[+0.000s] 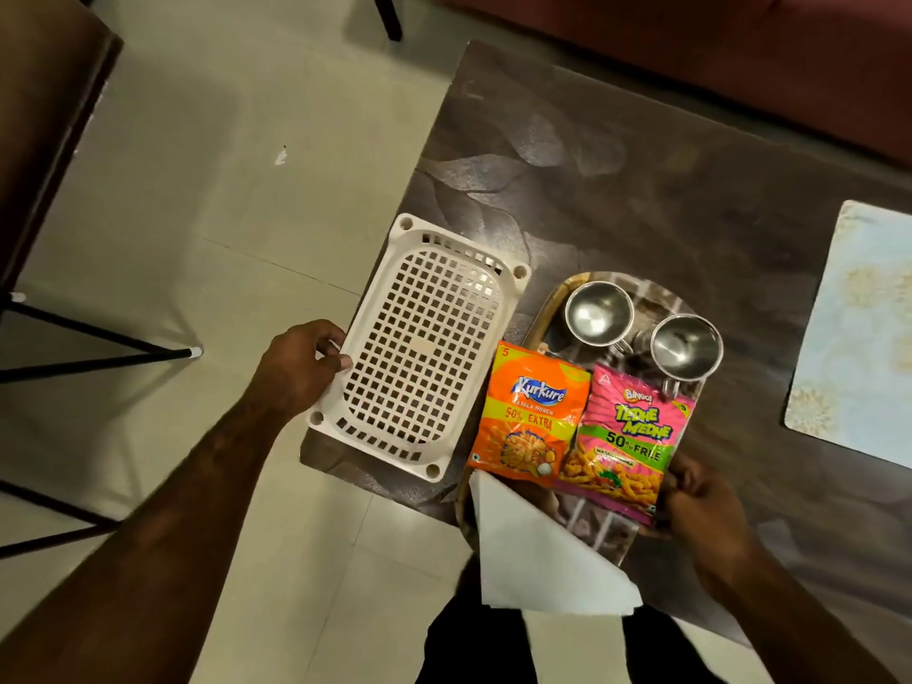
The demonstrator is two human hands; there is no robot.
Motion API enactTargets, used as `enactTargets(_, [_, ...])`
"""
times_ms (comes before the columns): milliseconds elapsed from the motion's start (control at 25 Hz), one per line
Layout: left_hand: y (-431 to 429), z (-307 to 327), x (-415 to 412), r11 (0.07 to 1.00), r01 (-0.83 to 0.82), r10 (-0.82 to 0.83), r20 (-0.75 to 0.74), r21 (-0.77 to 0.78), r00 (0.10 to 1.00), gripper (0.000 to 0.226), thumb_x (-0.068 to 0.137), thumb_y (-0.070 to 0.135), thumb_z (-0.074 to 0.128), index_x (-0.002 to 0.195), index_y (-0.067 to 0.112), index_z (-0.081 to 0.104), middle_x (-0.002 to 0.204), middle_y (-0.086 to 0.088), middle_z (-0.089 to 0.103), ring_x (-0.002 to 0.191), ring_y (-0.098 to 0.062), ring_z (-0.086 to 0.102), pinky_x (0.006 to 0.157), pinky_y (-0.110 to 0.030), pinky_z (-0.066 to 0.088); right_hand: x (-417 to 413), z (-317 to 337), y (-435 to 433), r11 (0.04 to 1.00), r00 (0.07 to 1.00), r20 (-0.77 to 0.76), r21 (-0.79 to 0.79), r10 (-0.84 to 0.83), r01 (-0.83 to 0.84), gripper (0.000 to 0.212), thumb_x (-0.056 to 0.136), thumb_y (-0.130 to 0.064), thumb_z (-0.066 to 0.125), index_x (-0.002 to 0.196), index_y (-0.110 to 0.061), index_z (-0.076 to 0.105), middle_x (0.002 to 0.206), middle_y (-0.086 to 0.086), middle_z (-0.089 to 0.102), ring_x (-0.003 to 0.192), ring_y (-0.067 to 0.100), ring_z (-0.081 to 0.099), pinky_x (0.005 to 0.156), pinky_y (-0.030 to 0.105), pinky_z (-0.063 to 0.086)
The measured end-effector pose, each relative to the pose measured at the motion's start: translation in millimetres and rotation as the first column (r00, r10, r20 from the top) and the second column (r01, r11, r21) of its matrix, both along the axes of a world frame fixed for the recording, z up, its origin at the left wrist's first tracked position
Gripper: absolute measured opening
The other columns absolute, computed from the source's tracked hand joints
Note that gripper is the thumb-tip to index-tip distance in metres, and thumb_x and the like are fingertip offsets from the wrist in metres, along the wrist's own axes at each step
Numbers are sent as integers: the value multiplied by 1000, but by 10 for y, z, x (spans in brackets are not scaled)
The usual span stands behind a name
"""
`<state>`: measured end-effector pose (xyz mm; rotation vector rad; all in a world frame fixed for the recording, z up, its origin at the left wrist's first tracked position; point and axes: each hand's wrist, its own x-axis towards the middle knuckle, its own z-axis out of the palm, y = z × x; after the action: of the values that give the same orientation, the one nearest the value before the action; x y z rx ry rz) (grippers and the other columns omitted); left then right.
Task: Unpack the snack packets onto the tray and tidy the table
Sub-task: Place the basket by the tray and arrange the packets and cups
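Observation:
An oval wooden-rimmed tray (535,318) lies on the dark table (617,190). On it rest an orange Kurkure packet (530,412) and, to its right, a pink Tedhe Medhe packet (627,446). Two steel cups (598,313) (686,347) stand at the tray's far end. A white napkin (538,550) droops over the tray's near edge. An empty white perforated basket (419,345) sits at the table's left corner. My left hand (301,367) grips the basket's left rim. My right hand (703,506) holds the pink packet's near right corner at the tray's edge.
A pale blue placemat (858,333) lies on the table's right side. A maroon sofa (740,56) runs behind the table. Black metal chair legs (98,357) and a brown seat (39,116) stand on the tiled floor to the left.

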<state>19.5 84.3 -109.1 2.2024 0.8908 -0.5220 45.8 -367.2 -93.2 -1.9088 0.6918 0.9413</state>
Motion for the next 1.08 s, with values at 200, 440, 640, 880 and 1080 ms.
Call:
enactTargets(200, [-47, 39, -45, 995, 14, -10, -38, 97, 999, 15, 87, 15, 74, 100, 19, 66, 93, -2, 69, 74, -22, 65, 75, -43, 59, 140, -184, -170, 998, 1000, 23, -63, -3, 4, 26, 95, 20, 39, 112, 20, 60, 96, 37, 67, 68, 30, 64, 57, 34, 57])
enactTargets(440, [-244, 207, -7, 948, 107, -81, -98, 298, 992, 42, 88, 20, 72, 127, 13, 58, 123, -19, 59, 99, -39, 65, 88, -55, 56, 218, -304, -157, 995, 999, 54, -100, 6, 0, 29, 97, 11, 42, 105, 3, 69, 81, 21, 70, 47, 9, 67, 42, 23, 54])
enactTargets(640, [-841, 487, 253, 932, 112, -196, 219, 344, 956, 18, 91, 19, 60, 109, 19, 59, 103, -6, 61, 82, -24, 63, 73, -37, 49, 244, -306, -159, 994, 994, 82, -92, 74, -67, 39, 91, 10, 45, 101, -9, 77, 84, 12, 79, 65, 21, 74, 55, 30, 61])
enactTargets(880, [-1636, 406, 546, 969, 232, -220, 130, -90, 967, 15, 95, 22, 60, 109, 17, 61, 91, -2, 69, 77, -20, 66, 70, -38, 55, 260, -218, -172, 976, 981, 139, -187, 135, -108, 27, 89, -4, 58, 95, -16, 81, 79, 7, 79, 67, 23, 77, 67, 38, 65])
enactTargets(1080, [-1818, 265, 597, 969, 233, -235, -12, -79, 972, 32, 95, 27, 61, 122, 12, 54, 100, -5, 70, 88, -22, 66, 72, -31, 47, 321, -90, -120, 918, 958, 229, -391, 171, -70, 22, 88, -18, 58, 101, -24, 76, 76, -8, 73, 72, 17, 69, 71, 30, 52])
